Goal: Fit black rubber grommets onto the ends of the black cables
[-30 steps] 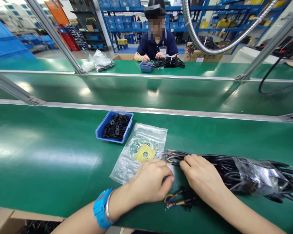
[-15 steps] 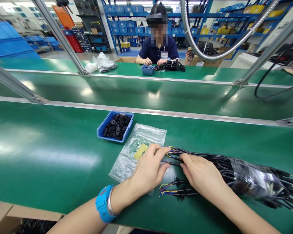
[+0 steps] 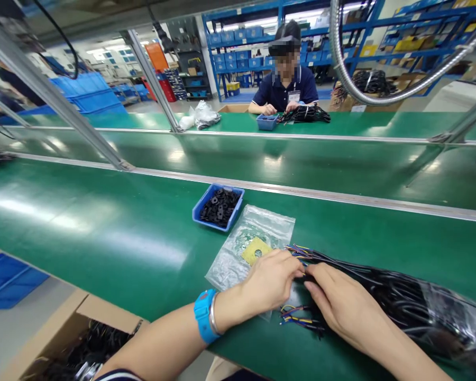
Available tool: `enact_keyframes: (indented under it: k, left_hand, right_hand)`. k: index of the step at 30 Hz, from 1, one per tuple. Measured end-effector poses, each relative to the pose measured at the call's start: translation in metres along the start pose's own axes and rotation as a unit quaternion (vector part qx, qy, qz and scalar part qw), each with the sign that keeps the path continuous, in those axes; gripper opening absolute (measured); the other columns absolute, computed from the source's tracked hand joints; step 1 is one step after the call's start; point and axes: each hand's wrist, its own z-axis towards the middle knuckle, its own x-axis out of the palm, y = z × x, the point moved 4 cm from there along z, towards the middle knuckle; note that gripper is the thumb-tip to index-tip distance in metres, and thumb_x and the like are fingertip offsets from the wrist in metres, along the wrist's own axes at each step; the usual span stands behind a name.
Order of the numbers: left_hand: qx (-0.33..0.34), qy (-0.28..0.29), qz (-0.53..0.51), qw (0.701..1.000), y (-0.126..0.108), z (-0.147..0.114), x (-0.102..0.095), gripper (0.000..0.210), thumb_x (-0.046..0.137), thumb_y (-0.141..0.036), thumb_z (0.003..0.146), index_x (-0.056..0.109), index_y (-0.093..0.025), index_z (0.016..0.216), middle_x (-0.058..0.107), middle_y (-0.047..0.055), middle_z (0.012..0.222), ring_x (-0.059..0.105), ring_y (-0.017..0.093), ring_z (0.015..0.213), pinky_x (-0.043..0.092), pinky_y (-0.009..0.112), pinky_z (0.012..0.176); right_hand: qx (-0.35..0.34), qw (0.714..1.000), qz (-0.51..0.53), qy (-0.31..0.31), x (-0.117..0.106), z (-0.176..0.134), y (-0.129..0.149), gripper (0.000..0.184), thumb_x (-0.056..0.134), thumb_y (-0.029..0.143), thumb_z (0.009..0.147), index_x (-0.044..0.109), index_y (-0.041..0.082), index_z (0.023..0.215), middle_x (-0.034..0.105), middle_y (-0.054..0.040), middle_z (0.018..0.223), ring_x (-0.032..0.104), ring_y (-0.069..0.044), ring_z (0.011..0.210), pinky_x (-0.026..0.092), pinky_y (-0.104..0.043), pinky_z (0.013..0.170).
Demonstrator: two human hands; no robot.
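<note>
A thick bundle of black cables [image 3: 392, 293] lies at the right, partly wrapped in clear film, its coloured wire ends toward the left. My left hand [image 3: 272, 280], wearing a blue band and a silver bangle, pinches the wire end of one cable. Close beside it, my right hand [image 3: 341, 299] has its thumb and fingers closed on the same cable; the fingers hide most of it. Below the hands are more stripped wire ends [image 3: 297, 317] in blue, yellow and red. Under the left hand lies a clear plastic bag [image 3: 232, 264] with a yellow sponge [image 3: 254, 248] that has a hole.
A blue bin [image 3: 200, 217] of small black parts [image 3: 221, 207] stands behind the bag. Metal rails and posts [image 3: 83, 124] cross the green bench [image 3: 115, 233]. A cardboard box [image 3: 73, 323] of black cables sits at lower left. Across the bench a person [image 3: 285, 84] handles cables.
My hands have come together; the left fingers, apart before, now pinch the wire end. The view has swung left, so the bench things appear farther right.
</note>
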Motion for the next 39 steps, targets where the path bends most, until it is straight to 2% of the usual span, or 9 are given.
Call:
enact_keyframes:
  k: [5, 10, 13, 17, 21, 25, 28, 34, 39]
  left_hand:
    - [-0.022, 0.044, 0.048, 0.998, 0.014, 0.004, -0.040, 0.019, 0.045, -0.018, 0.088, 0.064, -0.017, 0.086, 0.066, 0.003, 0.083, 0.061, 0.017, 0.079, 0.048, 0.028, 0.072]
    - [-0.194, -0.097, 0.146, 0.965, 0.089, -0.008, -0.113, 0.024, 0.046, -0.017, 0.086, 0.068, -0.020, 0.094, 0.065, 0.005, 0.094, 0.060, 0.022, 0.091, 0.047, 0.035, 0.083]
    - [-0.214, -0.124, 0.145, 0.958, 0.125, -0.016, -0.129, 0.020, 0.059, -0.016, 0.075, 0.070, -0.019, 0.091, 0.064, 0.007, 0.092, 0.059, 0.025, 0.093, 0.046, 0.039, 0.087]
    - [-0.224, -0.168, 0.103, 0.955, 0.135, -0.026, -0.129, 0.008, 0.061, -0.020, 0.073, 0.066, -0.018, 0.080, 0.066, 0.006, 0.083, 0.061, 0.022, 0.081, 0.049, 0.037, 0.080]
    - [-0.219, -0.203, -0.042, 0.954, 0.112, -0.032, -0.116, 0.018, 0.055, -0.027, 0.080, 0.059, -0.016, 0.094, 0.061, 0.001, 0.070, 0.061, 0.015, 0.062, 0.051, 0.027, 0.059]
    - [-0.208, -0.091, -0.368, 0.902, 0.085, -0.026, -0.076, 0.025, 0.068, -0.032, 0.074, 0.063, -0.014, 0.090, 0.063, 0.001, 0.064, 0.062, 0.013, 0.056, 0.052, 0.024, 0.055]
    - [-0.210, 0.013, -0.442, 0.872, 0.076, -0.027, -0.047, 0.030, 0.067, -0.034, 0.076, 0.064, -0.014, 0.098, 0.069, 0.005, 0.072, 0.066, 0.016, 0.063, 0.055, 0.029, 0.064]
    - [-0.020, -0.017, -0.098, 0.995, 0.071, -0.028, -0.042, 0.015, 0.053, -0.020, 0.087, 0.066, -0.018, 0.095, 0.071, 0.007, 0.085, 0.066, 0.017, 0.079, 0.052, 0.030, 0.074]
    - [0.076, -0.005, 0.102, 0.992, 0.055, -0.025, -0.037, 0.012, 0.056, -0.019, 0.084, 0.068, -0.017, 0.084, 0.066, 0.009, 0.095, 0.059, 0.021, 0.085, 0.049, 0.035, 0.074]
  right_hand:
    - [-0.029, 0.997, 0.000, -0.067, -0.003, -0.001, -0.001, 0.023, 0.035, 0.019, 0.097, 0.053, 0.017, 0.111, 0.059, -0.0032, 0.078, 0.057, -0.014, 0.067, 0.048, -0.025, 0.062]
    - [-0.023, 0.993, -0.009, -0.111, -0.009, -0.002, -0.001, 0.025, 0.038, 0.017, 0.095, 0.057, 0.015, 0.111, 0.062, -0.0048, 0.082, 0.060, -0.015, 0.071, 0.050, -0.025, 0.067]
    - [-0.032, 0.992, -0.012, -0.122, -0.010, -0.002, 0.001, 0.025, 0.038, 0.017, 0.094, 0.058, 0.015, 0.108, 0.063, -0.0056, 0.084, 0.061, -0.015, 0.073, 0.051, -0.026, 0.067]
    - [-0.042, 0.992, -0.010, -0.115, -0.008, -0.002, 0.002, 0.025, 0.039, 0.016, 0.094, 0.058, 0.015, 0.109, 0.064, -0.0064, 0.088, 0.061, -0.016, 0.077, 0.051, -0.027, 0.071]
    - [-0.036, 0.994, 0.006, -0.105, -0.008, -0.002, 0.004, 0.025, 0.039, 0.016, 0.094, 0.060, 0.016, 0.107, 0.064, -0.0066, 0.089, 0.061, -0.016, 0.078, 0.051, -0.028, 0.071]
    - [-0.020, 0.995, 0.014, -0.094, -0.009, 0.000, 0.007, 0.025, 0.038, 0.018, 0.094, 0.061, 0.016, 0.103, 0.063, -0.0065, 0.084, 0.060, -0.017, 0.075, 0.049, -0.029, 0.068]
    - [-0.014, 0.997, 0.029, -0.072, -0.009, 0.001, 0.009, 0.026, 0.037, 0.017, 0.094, 0.061, 0.016, 0.104, 0.060, -0.0051, 0.079, 0.057, -0.016, 0.070, 0.048, -0.029, 0.066]
    - [0.003, 0.998, 0.042, -0.049, -0.007, 0.002, 0.008, 0.027, 0.037, 0.014, 0.092, 0.060, 0.016, 0.105, 0.056, -0.0039, 0.075, 0.054, -0.016, 0.068, 0.044, -0.028, 0.066]
    - [-0.001, 0.998, 0.046, -0.036, -0.006, 0.003, 0.009, 0.026, 0.037, 0.014, 0.092, 0.061, 0.017, 0.101, 0.056, -0.0038, 0.075, 0.052, -0.016, 0.067, 0.043, -0.029, 0.064]
